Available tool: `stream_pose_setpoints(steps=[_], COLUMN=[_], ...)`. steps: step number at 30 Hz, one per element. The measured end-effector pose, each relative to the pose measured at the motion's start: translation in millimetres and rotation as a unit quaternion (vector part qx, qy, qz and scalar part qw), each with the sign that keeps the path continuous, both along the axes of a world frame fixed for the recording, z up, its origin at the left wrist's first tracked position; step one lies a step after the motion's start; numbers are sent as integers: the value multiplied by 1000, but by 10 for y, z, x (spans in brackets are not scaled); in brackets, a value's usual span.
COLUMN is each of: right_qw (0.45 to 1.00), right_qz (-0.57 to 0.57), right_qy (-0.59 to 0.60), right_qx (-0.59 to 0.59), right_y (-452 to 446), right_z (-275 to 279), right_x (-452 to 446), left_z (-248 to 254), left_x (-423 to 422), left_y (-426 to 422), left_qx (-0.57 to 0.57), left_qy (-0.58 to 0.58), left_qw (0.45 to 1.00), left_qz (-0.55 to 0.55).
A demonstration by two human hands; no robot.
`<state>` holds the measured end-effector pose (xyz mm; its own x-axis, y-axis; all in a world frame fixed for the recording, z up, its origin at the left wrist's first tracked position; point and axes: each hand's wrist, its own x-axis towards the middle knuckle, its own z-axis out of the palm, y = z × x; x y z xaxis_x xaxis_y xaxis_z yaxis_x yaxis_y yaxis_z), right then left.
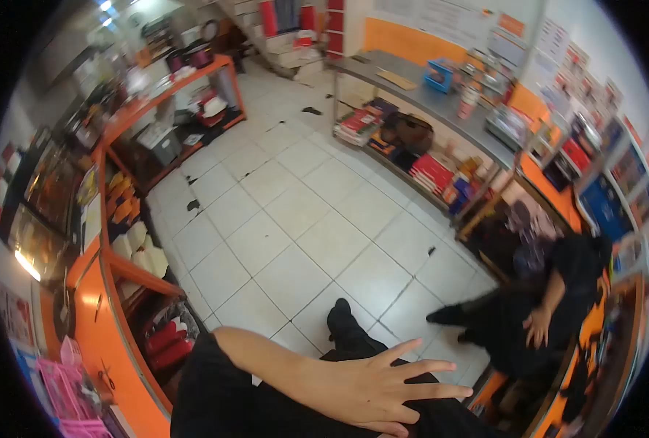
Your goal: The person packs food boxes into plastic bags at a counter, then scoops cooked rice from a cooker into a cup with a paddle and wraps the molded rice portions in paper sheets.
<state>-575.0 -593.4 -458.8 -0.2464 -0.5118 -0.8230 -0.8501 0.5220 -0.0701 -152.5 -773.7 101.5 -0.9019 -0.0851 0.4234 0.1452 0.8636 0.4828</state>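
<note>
My left hand (pixel 383 387) reaches across the bottom of the view from a black sleeve (pixel 200 379). It is open, back up, with the fingers spread and pointing right. Nothing is held in it. The hand lies over or just above my black trousers (pixel 426 409); whether it presses on them I cannot tell. One black shoe (pixel 340 314) of mine shows on the tiles beyond. My right hand is out of view.
Another person in black (pixel 521 321) sits at the right, a hand (pixel 538 325) on the lap. An orange counter (pixel 91 292) with scissors (pixel 106 376) and a pink basket (pixel 65 387) stands at the left. A metal table (pixel 434 109) with loaded shelf lines the far right, beyond the tiled floor (pixel 288 212).
</note>
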Motion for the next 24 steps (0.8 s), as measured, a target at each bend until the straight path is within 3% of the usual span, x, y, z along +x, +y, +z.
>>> stream_pose_setpoints(steps=[4, 6, 9, 11, 12, 13, 15, 16, 19, 20, 21, 24], right_qw=[995, 977, 862, 856, 864, 853, 803, 782, 804, 761, 758, 778], right_qz=[100, 205, 461, 465, 430, 326, 355, 350, 315, 371, 402, 423], right_qy=[-10, -7, 25, -5, -47, -107, -243, -303, -334, -335, -325, -332], right_qx=[-11, -50, -209, -225, -256, -393, -412, -417, -377, -414, -398, -324], right_y=[-1761, -2758, -4630, -5896, -6376, -6654, -7438, -7644, -8213, -8363, -8467, -8623], right_z=[-35, -202, -680, -266, 265, 651, 1003, 1268, 1359, 1258, 1106, 973], right_x=[135, 229, 550, 1546, 2202, 2801, 3752, 4215, 5232, 5439, 5557, 5644], left_z=[-31, -95, -131, -77, -97, -111, -142, -189, -298, -330, -331, -265], left_x=[218, 438, 879, 1237, 1366, 1470, 1667, 1766, 2162, 2354, 2544, 3220], left_y=[-916, -1354, -1970, -2342, -2489, -2631, -2906, -3080, -3671, -3885, -4090, -4685], left_qx=[-48, -20, 10, 154, 191, 191, 31, 27, 81, 110, 140, 80], left_qy=[68, 60, 49, -38, -35, -30, 72, 72, 99, 92, 89, 69], left_qw=[995, 996, 996, 987, 981, 981, 979, 976, 973, 973, 971, 976], left_qz=[51, 63, 77, 4, 6, 21, 190, 203, 190, 181, 172, 193])
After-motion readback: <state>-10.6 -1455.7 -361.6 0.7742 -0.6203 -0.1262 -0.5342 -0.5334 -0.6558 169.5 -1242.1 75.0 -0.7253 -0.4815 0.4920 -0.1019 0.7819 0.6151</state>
